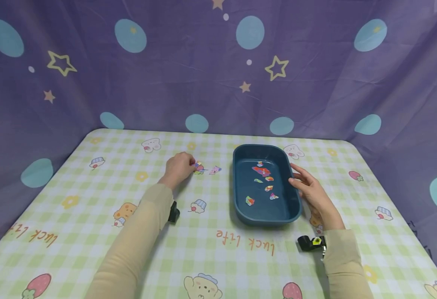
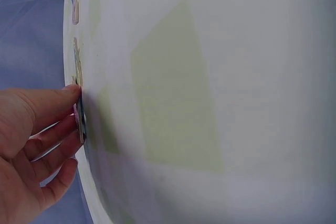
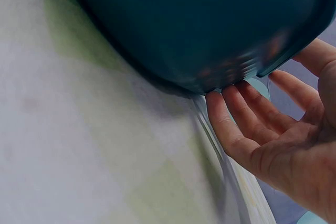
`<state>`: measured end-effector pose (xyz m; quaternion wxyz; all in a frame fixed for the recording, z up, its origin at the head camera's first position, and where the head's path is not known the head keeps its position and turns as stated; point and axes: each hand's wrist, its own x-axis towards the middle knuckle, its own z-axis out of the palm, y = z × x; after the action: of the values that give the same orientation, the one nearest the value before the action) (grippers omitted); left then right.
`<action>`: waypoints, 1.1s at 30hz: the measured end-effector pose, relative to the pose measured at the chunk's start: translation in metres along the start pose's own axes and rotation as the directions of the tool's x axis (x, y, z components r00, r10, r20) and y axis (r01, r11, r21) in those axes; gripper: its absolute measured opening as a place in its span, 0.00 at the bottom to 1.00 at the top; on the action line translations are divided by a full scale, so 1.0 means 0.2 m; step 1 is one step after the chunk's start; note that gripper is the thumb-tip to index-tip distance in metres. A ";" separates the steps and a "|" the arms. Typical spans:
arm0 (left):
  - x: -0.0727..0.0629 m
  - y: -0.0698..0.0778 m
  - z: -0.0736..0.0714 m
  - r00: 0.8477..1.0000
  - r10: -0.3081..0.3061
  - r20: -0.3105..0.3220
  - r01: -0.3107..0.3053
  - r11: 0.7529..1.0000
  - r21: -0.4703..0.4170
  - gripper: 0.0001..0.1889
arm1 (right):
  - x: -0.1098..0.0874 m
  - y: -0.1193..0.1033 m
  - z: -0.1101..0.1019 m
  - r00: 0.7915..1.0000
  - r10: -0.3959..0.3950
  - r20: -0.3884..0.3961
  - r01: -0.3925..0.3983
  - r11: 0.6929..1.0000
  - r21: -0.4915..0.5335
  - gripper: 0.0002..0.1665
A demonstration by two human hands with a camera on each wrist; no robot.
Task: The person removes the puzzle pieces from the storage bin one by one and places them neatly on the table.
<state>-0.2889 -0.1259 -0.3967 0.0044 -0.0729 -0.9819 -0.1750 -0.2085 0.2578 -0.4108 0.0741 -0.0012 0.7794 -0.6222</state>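
My left hand (image 1: 179, 168) is at the small group of flat, brightly coloured cutout pieces (image 1: 199, 167) on the table, left of the tub. In the left wrist view, thumb and fingers pinch a thin flat piece (image 2: 80, 124) at its edges, close against the cloth. Another patterned piece (image 1: 215, 170) lies just to the right of that group. On the right, a dark teal rectangular tub (image 1: 237, 207) has several similar colourful pieces (image 1: 261, 171) scattered over its floor. My right hand (image 1: 312, 192) grips its right side, thumb at the rim and fingers against the outer wall (image 3: 231, 77).
A green-and-white checked tablecloth (image 1: 203, 265) with printed cartoons covers the table. Behind and at the sides hangs a purple curtain (image 1: 188, 79) with stars and blue ovals. Black wrist devices (image 1: 310, 243) sit by both sleeves.
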 end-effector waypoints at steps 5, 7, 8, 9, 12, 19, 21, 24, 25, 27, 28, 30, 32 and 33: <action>0.00 0.00 0.00 1.000 -0.007 0.006 0.007 1.000 -0.003 0.11 | 0.00 0.00 0.00 1.000 0.004 -0.005 -0.004 1.000 0.001 0.36; -0.01 0.00 0.00 1.000 -0.009 0.008 0.010 1.000 -0.003 0.11 | 0.00 0.00 0.00 1.000 0.007 -0.009 -0.007 1.000 0.003 0.35; -0.01 0.00 0.00 1.000 -0.010 0.010 0.010 1.000 -0.004 0.11 | 0.00 0.00 0.00 1.000 0.007 -0.009 -0.007 1.000 0.004 0.35; -0.01 0.00 0.00 1.000 -0.010 0.013 0.010 1.000 -0.001 0.12 | 0.00 0.00 0.00 1.000 0.006 -0.011 -0.006 1.000 0.002 0.35; -0.01 0.01 -0.02 1.000 -0.010 0.017 0.010 1.000 0.012 0.12 | 0.00 0.00 0.01 1.000 0.004 -0.008 -0.004 1.000 -0.002 0.36; -0.01 0.08 -0.07 0.997 0.071 -0.014 -0.071 0.997 0.026 0.13 | -0.01 0.00 0.01 1.000 -0.003 0.000 0.003 1.000 0.009 0.36; -0.02 0.12 -0.08 0.994 0.108 -0.024 -0.108 0.994 0.032 0.13 | -0.01 -0.01 0.01 1.000 0.005 -0.005 -0.005 1.000 0.005 0.36; -0.03 0.18 -0.10 0.985 0.165 -0.039 -0.163 0.985 0.051 0.12 | -0.01 -0.01 0.01 1.000 0.020 -0.008 -0.020 1.000 -0.002 0.37; -0.03 0.21 -0.10 0.982 0.183 -0.043 -0.180 0.982 0.053 0.11 | -0.01 -0.01 0.01 1.000 0.024 -0.008 -0.024 1.000 -0.003 0.37; -0.04 0.26 -0.12 0.974 0.223 -0.051 -0.219 0.974 0.064 0.11 | -0.01 -0.01 0.01 1.000 0.029 -0.010 -0.029 1.000 -0.003 0.37; -0.05 0.29 -0.13 0.969 0.241 -0.055 -0.237 0.969 0.067 0.11 | -0.01 -0.01 0.01 0.999 0.031 -0.009 -0.031 1.000 0.000 0.37; -0.05 0.34 -0.14 0.961 0.270 -0.059 -0.266 0.961 0.073 0.11 | -0.01 -0.01 0.01 0.999 0.033 -0.010 -0.033 0.999 0.001 0.37; -0.07 0.39 -0.14 0.950 0.307 -0.058 -0.301 0.949 0.093 0.11 | -0.01 -0.01 0.01 0.999 0.030 -0.010 -0.030 1.000 0.007 0.36; -0.07 0.41 -0.14 0.944 0.324 -0.054 -0.318 0.943 0.103 0.11 | -0.01 -0.01 0.01 0.999 0.030 -0.009 -0.030 0.999 0.011 0.36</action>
<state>-0.2628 -0.0614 -0.3429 0.0706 -0.2255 -0.9631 -0.1287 -0.2069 0.2560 -0.4094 0.0801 0.0139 0.7762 -0.6252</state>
